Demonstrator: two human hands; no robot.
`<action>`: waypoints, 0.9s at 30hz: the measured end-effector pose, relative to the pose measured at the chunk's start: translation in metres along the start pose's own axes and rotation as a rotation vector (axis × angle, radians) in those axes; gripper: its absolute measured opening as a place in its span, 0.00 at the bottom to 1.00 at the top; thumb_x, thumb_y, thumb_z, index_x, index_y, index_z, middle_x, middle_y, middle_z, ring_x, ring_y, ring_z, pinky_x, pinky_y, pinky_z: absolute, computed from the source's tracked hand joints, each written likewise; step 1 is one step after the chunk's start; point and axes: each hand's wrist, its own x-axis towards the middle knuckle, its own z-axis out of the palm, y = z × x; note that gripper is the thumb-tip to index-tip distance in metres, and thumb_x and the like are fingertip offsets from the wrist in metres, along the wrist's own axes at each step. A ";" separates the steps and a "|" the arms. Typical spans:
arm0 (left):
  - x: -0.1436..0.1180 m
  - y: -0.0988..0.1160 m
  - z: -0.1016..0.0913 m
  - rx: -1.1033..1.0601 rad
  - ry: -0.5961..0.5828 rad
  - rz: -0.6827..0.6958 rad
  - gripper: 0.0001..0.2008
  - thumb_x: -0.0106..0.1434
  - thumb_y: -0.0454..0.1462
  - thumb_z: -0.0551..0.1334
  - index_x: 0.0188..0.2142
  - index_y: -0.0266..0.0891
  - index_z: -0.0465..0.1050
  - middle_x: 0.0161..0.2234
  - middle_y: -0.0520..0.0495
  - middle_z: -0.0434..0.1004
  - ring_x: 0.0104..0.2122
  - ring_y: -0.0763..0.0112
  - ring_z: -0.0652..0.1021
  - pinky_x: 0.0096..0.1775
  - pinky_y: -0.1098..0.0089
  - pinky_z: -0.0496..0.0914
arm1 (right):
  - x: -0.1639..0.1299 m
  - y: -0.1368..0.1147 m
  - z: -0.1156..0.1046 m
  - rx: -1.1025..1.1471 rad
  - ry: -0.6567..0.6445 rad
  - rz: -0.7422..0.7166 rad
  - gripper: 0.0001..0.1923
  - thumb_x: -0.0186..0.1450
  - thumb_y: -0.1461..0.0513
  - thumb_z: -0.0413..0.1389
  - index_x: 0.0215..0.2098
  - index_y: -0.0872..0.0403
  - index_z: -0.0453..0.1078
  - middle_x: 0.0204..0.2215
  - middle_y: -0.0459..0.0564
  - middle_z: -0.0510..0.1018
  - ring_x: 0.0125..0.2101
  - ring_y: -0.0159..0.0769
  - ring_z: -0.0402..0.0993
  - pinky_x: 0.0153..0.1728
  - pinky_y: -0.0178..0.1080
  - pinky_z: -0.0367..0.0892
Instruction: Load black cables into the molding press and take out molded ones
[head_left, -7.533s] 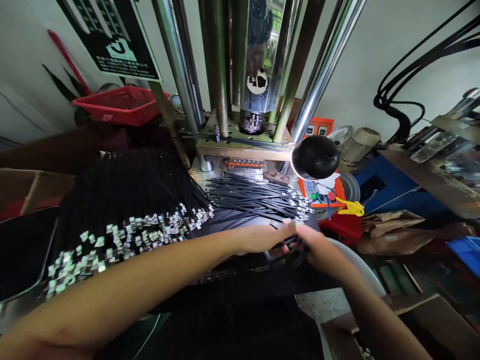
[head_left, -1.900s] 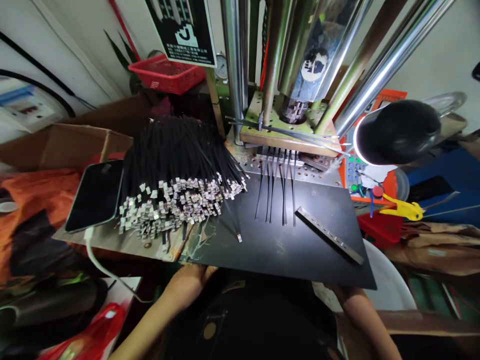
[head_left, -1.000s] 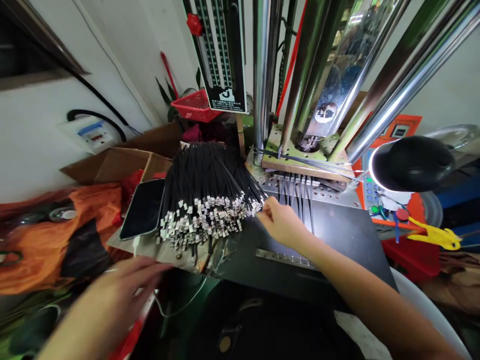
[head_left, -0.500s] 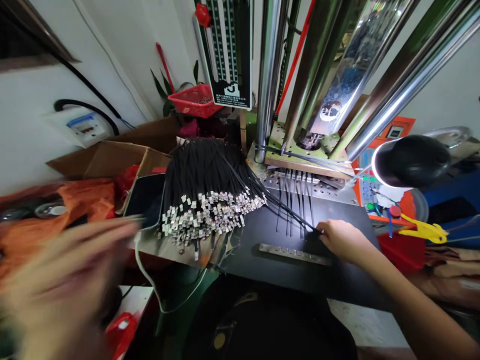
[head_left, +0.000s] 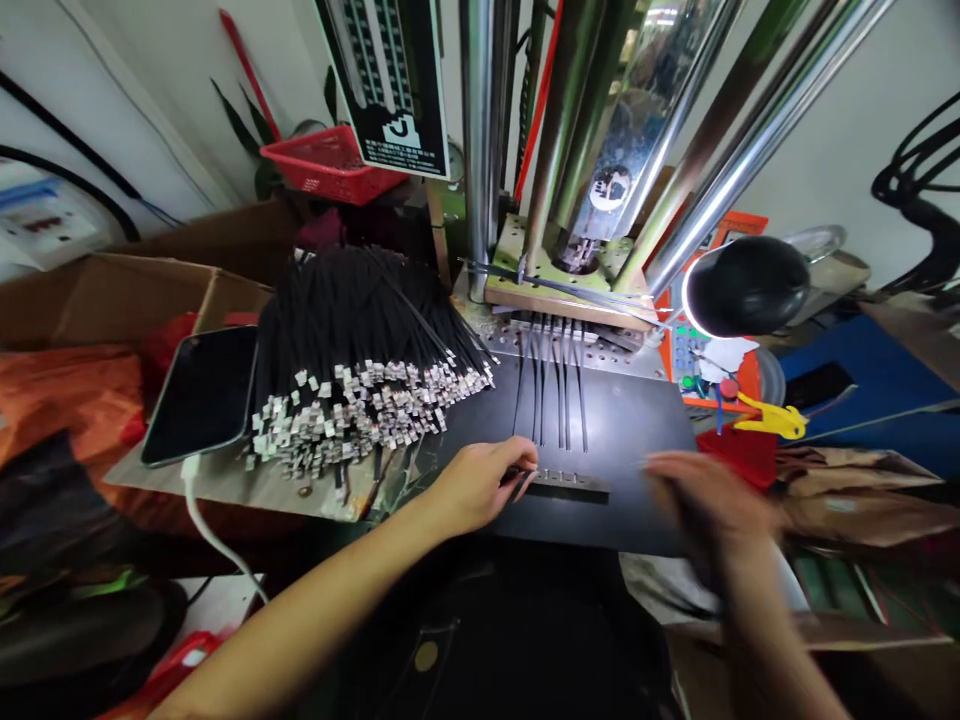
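Observation:
My left hand (head_left: 480, 485) pinches the left end of a slim notched metal bar (head_left: 577, 481) lying crosswise on the black plate (head_left: 637, 420). My right hand (head_left: 709, 500) is blurred just right of the bar, over the plate's front right corner. I cannot tell what it holds. Several black straps (head_left: 551, 385) lie side by side, running from the bar back under the press block (head_left: 562, 290). A big pile of black straps with metal ends (head_left: 352, 350) lies to the left.
A phone (head_left: 199, 395) with a white cable lies left of the pile. A black lamp (head_left: 746, 285) hangs at the right, over an orange control panel (head_left: 694, 350). Steel press columns (head_left: 480, 130) rise behind. A cardboard box (head_left: 127, 300) and a red basket (head_left: 330, 165) stand at the back left.
My left hand came in from the left and took the bar's left end. My right hand left the strap pile and moved to the plate's front right. The bar now lies crosswise.

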 end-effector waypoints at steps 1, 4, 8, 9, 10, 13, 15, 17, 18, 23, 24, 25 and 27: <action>0.003 0.004 -0.001 0.009 -0.017 -0.004 0.07 0.64 0.32 0.60 0.41 0.42 0.67 0.36 0.52 0.80 0.33 0.73 0.79 0.35 0.74 0.69 | 0.001 -0.010 0.021 0.107 -0.037 -0.019 0.09 0.66 0.64 0.52 0.38 0.50 0.76 0.37 0.52 0.79 0.37 0.40 0.77 0.37 0.40 0.73; 0.011 0.016 -0.003 0.070 -0.107 0.022 0.12 0.63 0.30 0.59 0.45 0.43 0.65 0.38 0.53 0.80 0.36 0.69 0.81 0.37 0.72 0.70 | 0.007 -0.026 0.066 0.318 -0.160 0.026 0.07 0.65 0.64 0.54 0.36 0.52 0.75 0.32 0.48 0.80 0.31 0.35 0.77 0.34 0.36 0.72; 0.017 0.024 -0.006 0.215 -0.186 0.060 0.15 0.61 0.29 0.58 0.47 0.44 0.63 0.39 0.51 0.80 0.38 0.64 0.81 0.38 0.68 0.69 | 0.012 -0.024 0.080 0.380 -0.211 0.106 0.07 0.66 0.62 0.54 0.35 0.53 0.75 0.30 0.48 0.79 0.30 0.35 0.76 0.32 0.35 0.71; 0.018 0.024 -0.006 0.244 -0.200 0.070 0.16 0.61 0.29 0.57 0.47 0.44 0.62 0.38 0.51 0.80 0.37 0.63 0.81 0.37 0.68 0.69 | 0.013 -0.022 0.080 0.393 -0.222 0.104 0.07 0.66 0.62 0.55 0.35 0.54 0.75 0.31 0.48 0.79 0.30 0.35 0.76 0.33 0.35 0.70; 0.019 0.024 -0.007 0.266 -0.215 0.078 0.16 0.60 0.29 0.57 0.47 0.43 0.62 0.37 0.51 0.79 0.36 0.62 0.81 0.36 0.67 0.69 | 0.014 -0.021 0.080 0.403 -0.230 0.101 0.07 0.66 0.62 0.55 0.35 0.54 0.75 0.31 0.48 0.80 0.31 0.35 0.76 0.33 0.35 0.70; 0.021 0.027 -0.006 0.296 -0.257 0.092 0.14 0.62 0.30 0.57 0.46 0.42 0.62 0.34 0.51 0.78 0.33 0.63 0.80 0.34 0.67 0.68 | 0.013 -0.020 0.079 0.395 -0.256 0.076 0.06 0.66 0.63 0.55 0.37 0.53 0.75 0.33 0.49 0.80 0.33 0.36 0.76 0.35 0.37 0.71; 0.021 0.030 -0.003 0.320 -0.267 0.102 0.10 0.63 0.30 0.56 0.45 0.41 0.62 0.34 0.51 0.78 0.34 0.63 0.80 0.36 0.67 0.69 | 0.011 -0.021 0.079 0.346 -0.268 0.027 0.07 0.68 0.63 0.54 0.38 0.53 0.74 0.34 0.49 0.79 0.35 0.37 0.75 0.37 0.37 0.71; 0.021 0.032 -0.002 0.330 -0.268 0.115 0.09 0.66 0.30 0.54 0.45 0.42 0.63 0.35 0.51 0.79 0.35 0.64 0.80 0.38 0.67 0.69 | 0.009 -0.023 0.078 0.259 -0.272 -0.042 0.08 0.69 0.64 0.52 0.39 0.53 0.74 0.35 0.51 0.78 0.36 0.37 0.74 0.37 0.38 0.70; 0.021 0.032 -0.004 0.325 -0.274 0.125 0.10 0.67 0.31 0.53 0.47 0.42 0.64 0.36 0.51 0.79 0.36 0.65 0.80 0.39 0.67 0.70 | 0.007 -0.024 0.077 0.211 -0.272 -0.079 0.09 0.70 0.64 0.51 0.40 0.53 0.74 0.36 0.52 0.77 0.36 0.38 0.73 0.37 0.39 0.70; 0.027 0.016 -0.052 0.495 -0.231 0.134 0.17 0.67 0.28 0.51 0.52 0.40 0.68 0.48 0.46 0.77 0.49 0.63 0.76 0.51 0.63 0.67 | 0.008 -0.032 0.078 0.042 -0.289 -0.209 0.11 0.69 0.67 0.48 0.36 0.54 0.73 0.33 0.53 0.76 0.34 0.39 0.71 0.34 0.39 0.68; 0.032 0.010 -0.069 0.579 -0.198 0.096 0.17 0.67 0.27 0.50 0.49 0.39 0.71 0.48 0.44 0.77 0.50 0.62 0.74 0.52 0.61 0.66 | 0.010 -0.032 0.078 0.031 -0.301 -0.218 0.12 0.69 0.68 0.48 0.35 0.54 0.73 0.32 0.53 0.76 0.33 0.39 0.71 0.34 0.39 0.69; 0.039 0.003 -0.086 0.662 -0.165 0.048 0.17 0.66 0.27 0.50 0.47 0.38 0.73 0.48 0.42 0.77 0.51 0.60 0.74 0.52 0.60 0.66 | 0.012 -0.032 0.078 0.031 -0.319 -0.222 0.13 0.69 0.69 0.47 0.34 0.54 0.73 0.32 0.53 0.76 0.33 0.39 0.71 0.34 0.38 0.69; 0.056 -0.010 -0.117 0.804 -0.136 -0.047 0.18 0.64 0.27 0.50 0.47 0.36 0.74 0.46 0.40 0.78 0.50 0.57 0.73 0.50 0.58 0.66 | 0.016 -0.028 0.074 0.075 -0.363 -0.216 0.14 0.69 0.68 0.46 0.35 0.54 0.74 0.31 0.52 0.77 0.33 0.38 0.72 0.33 0.38 0.69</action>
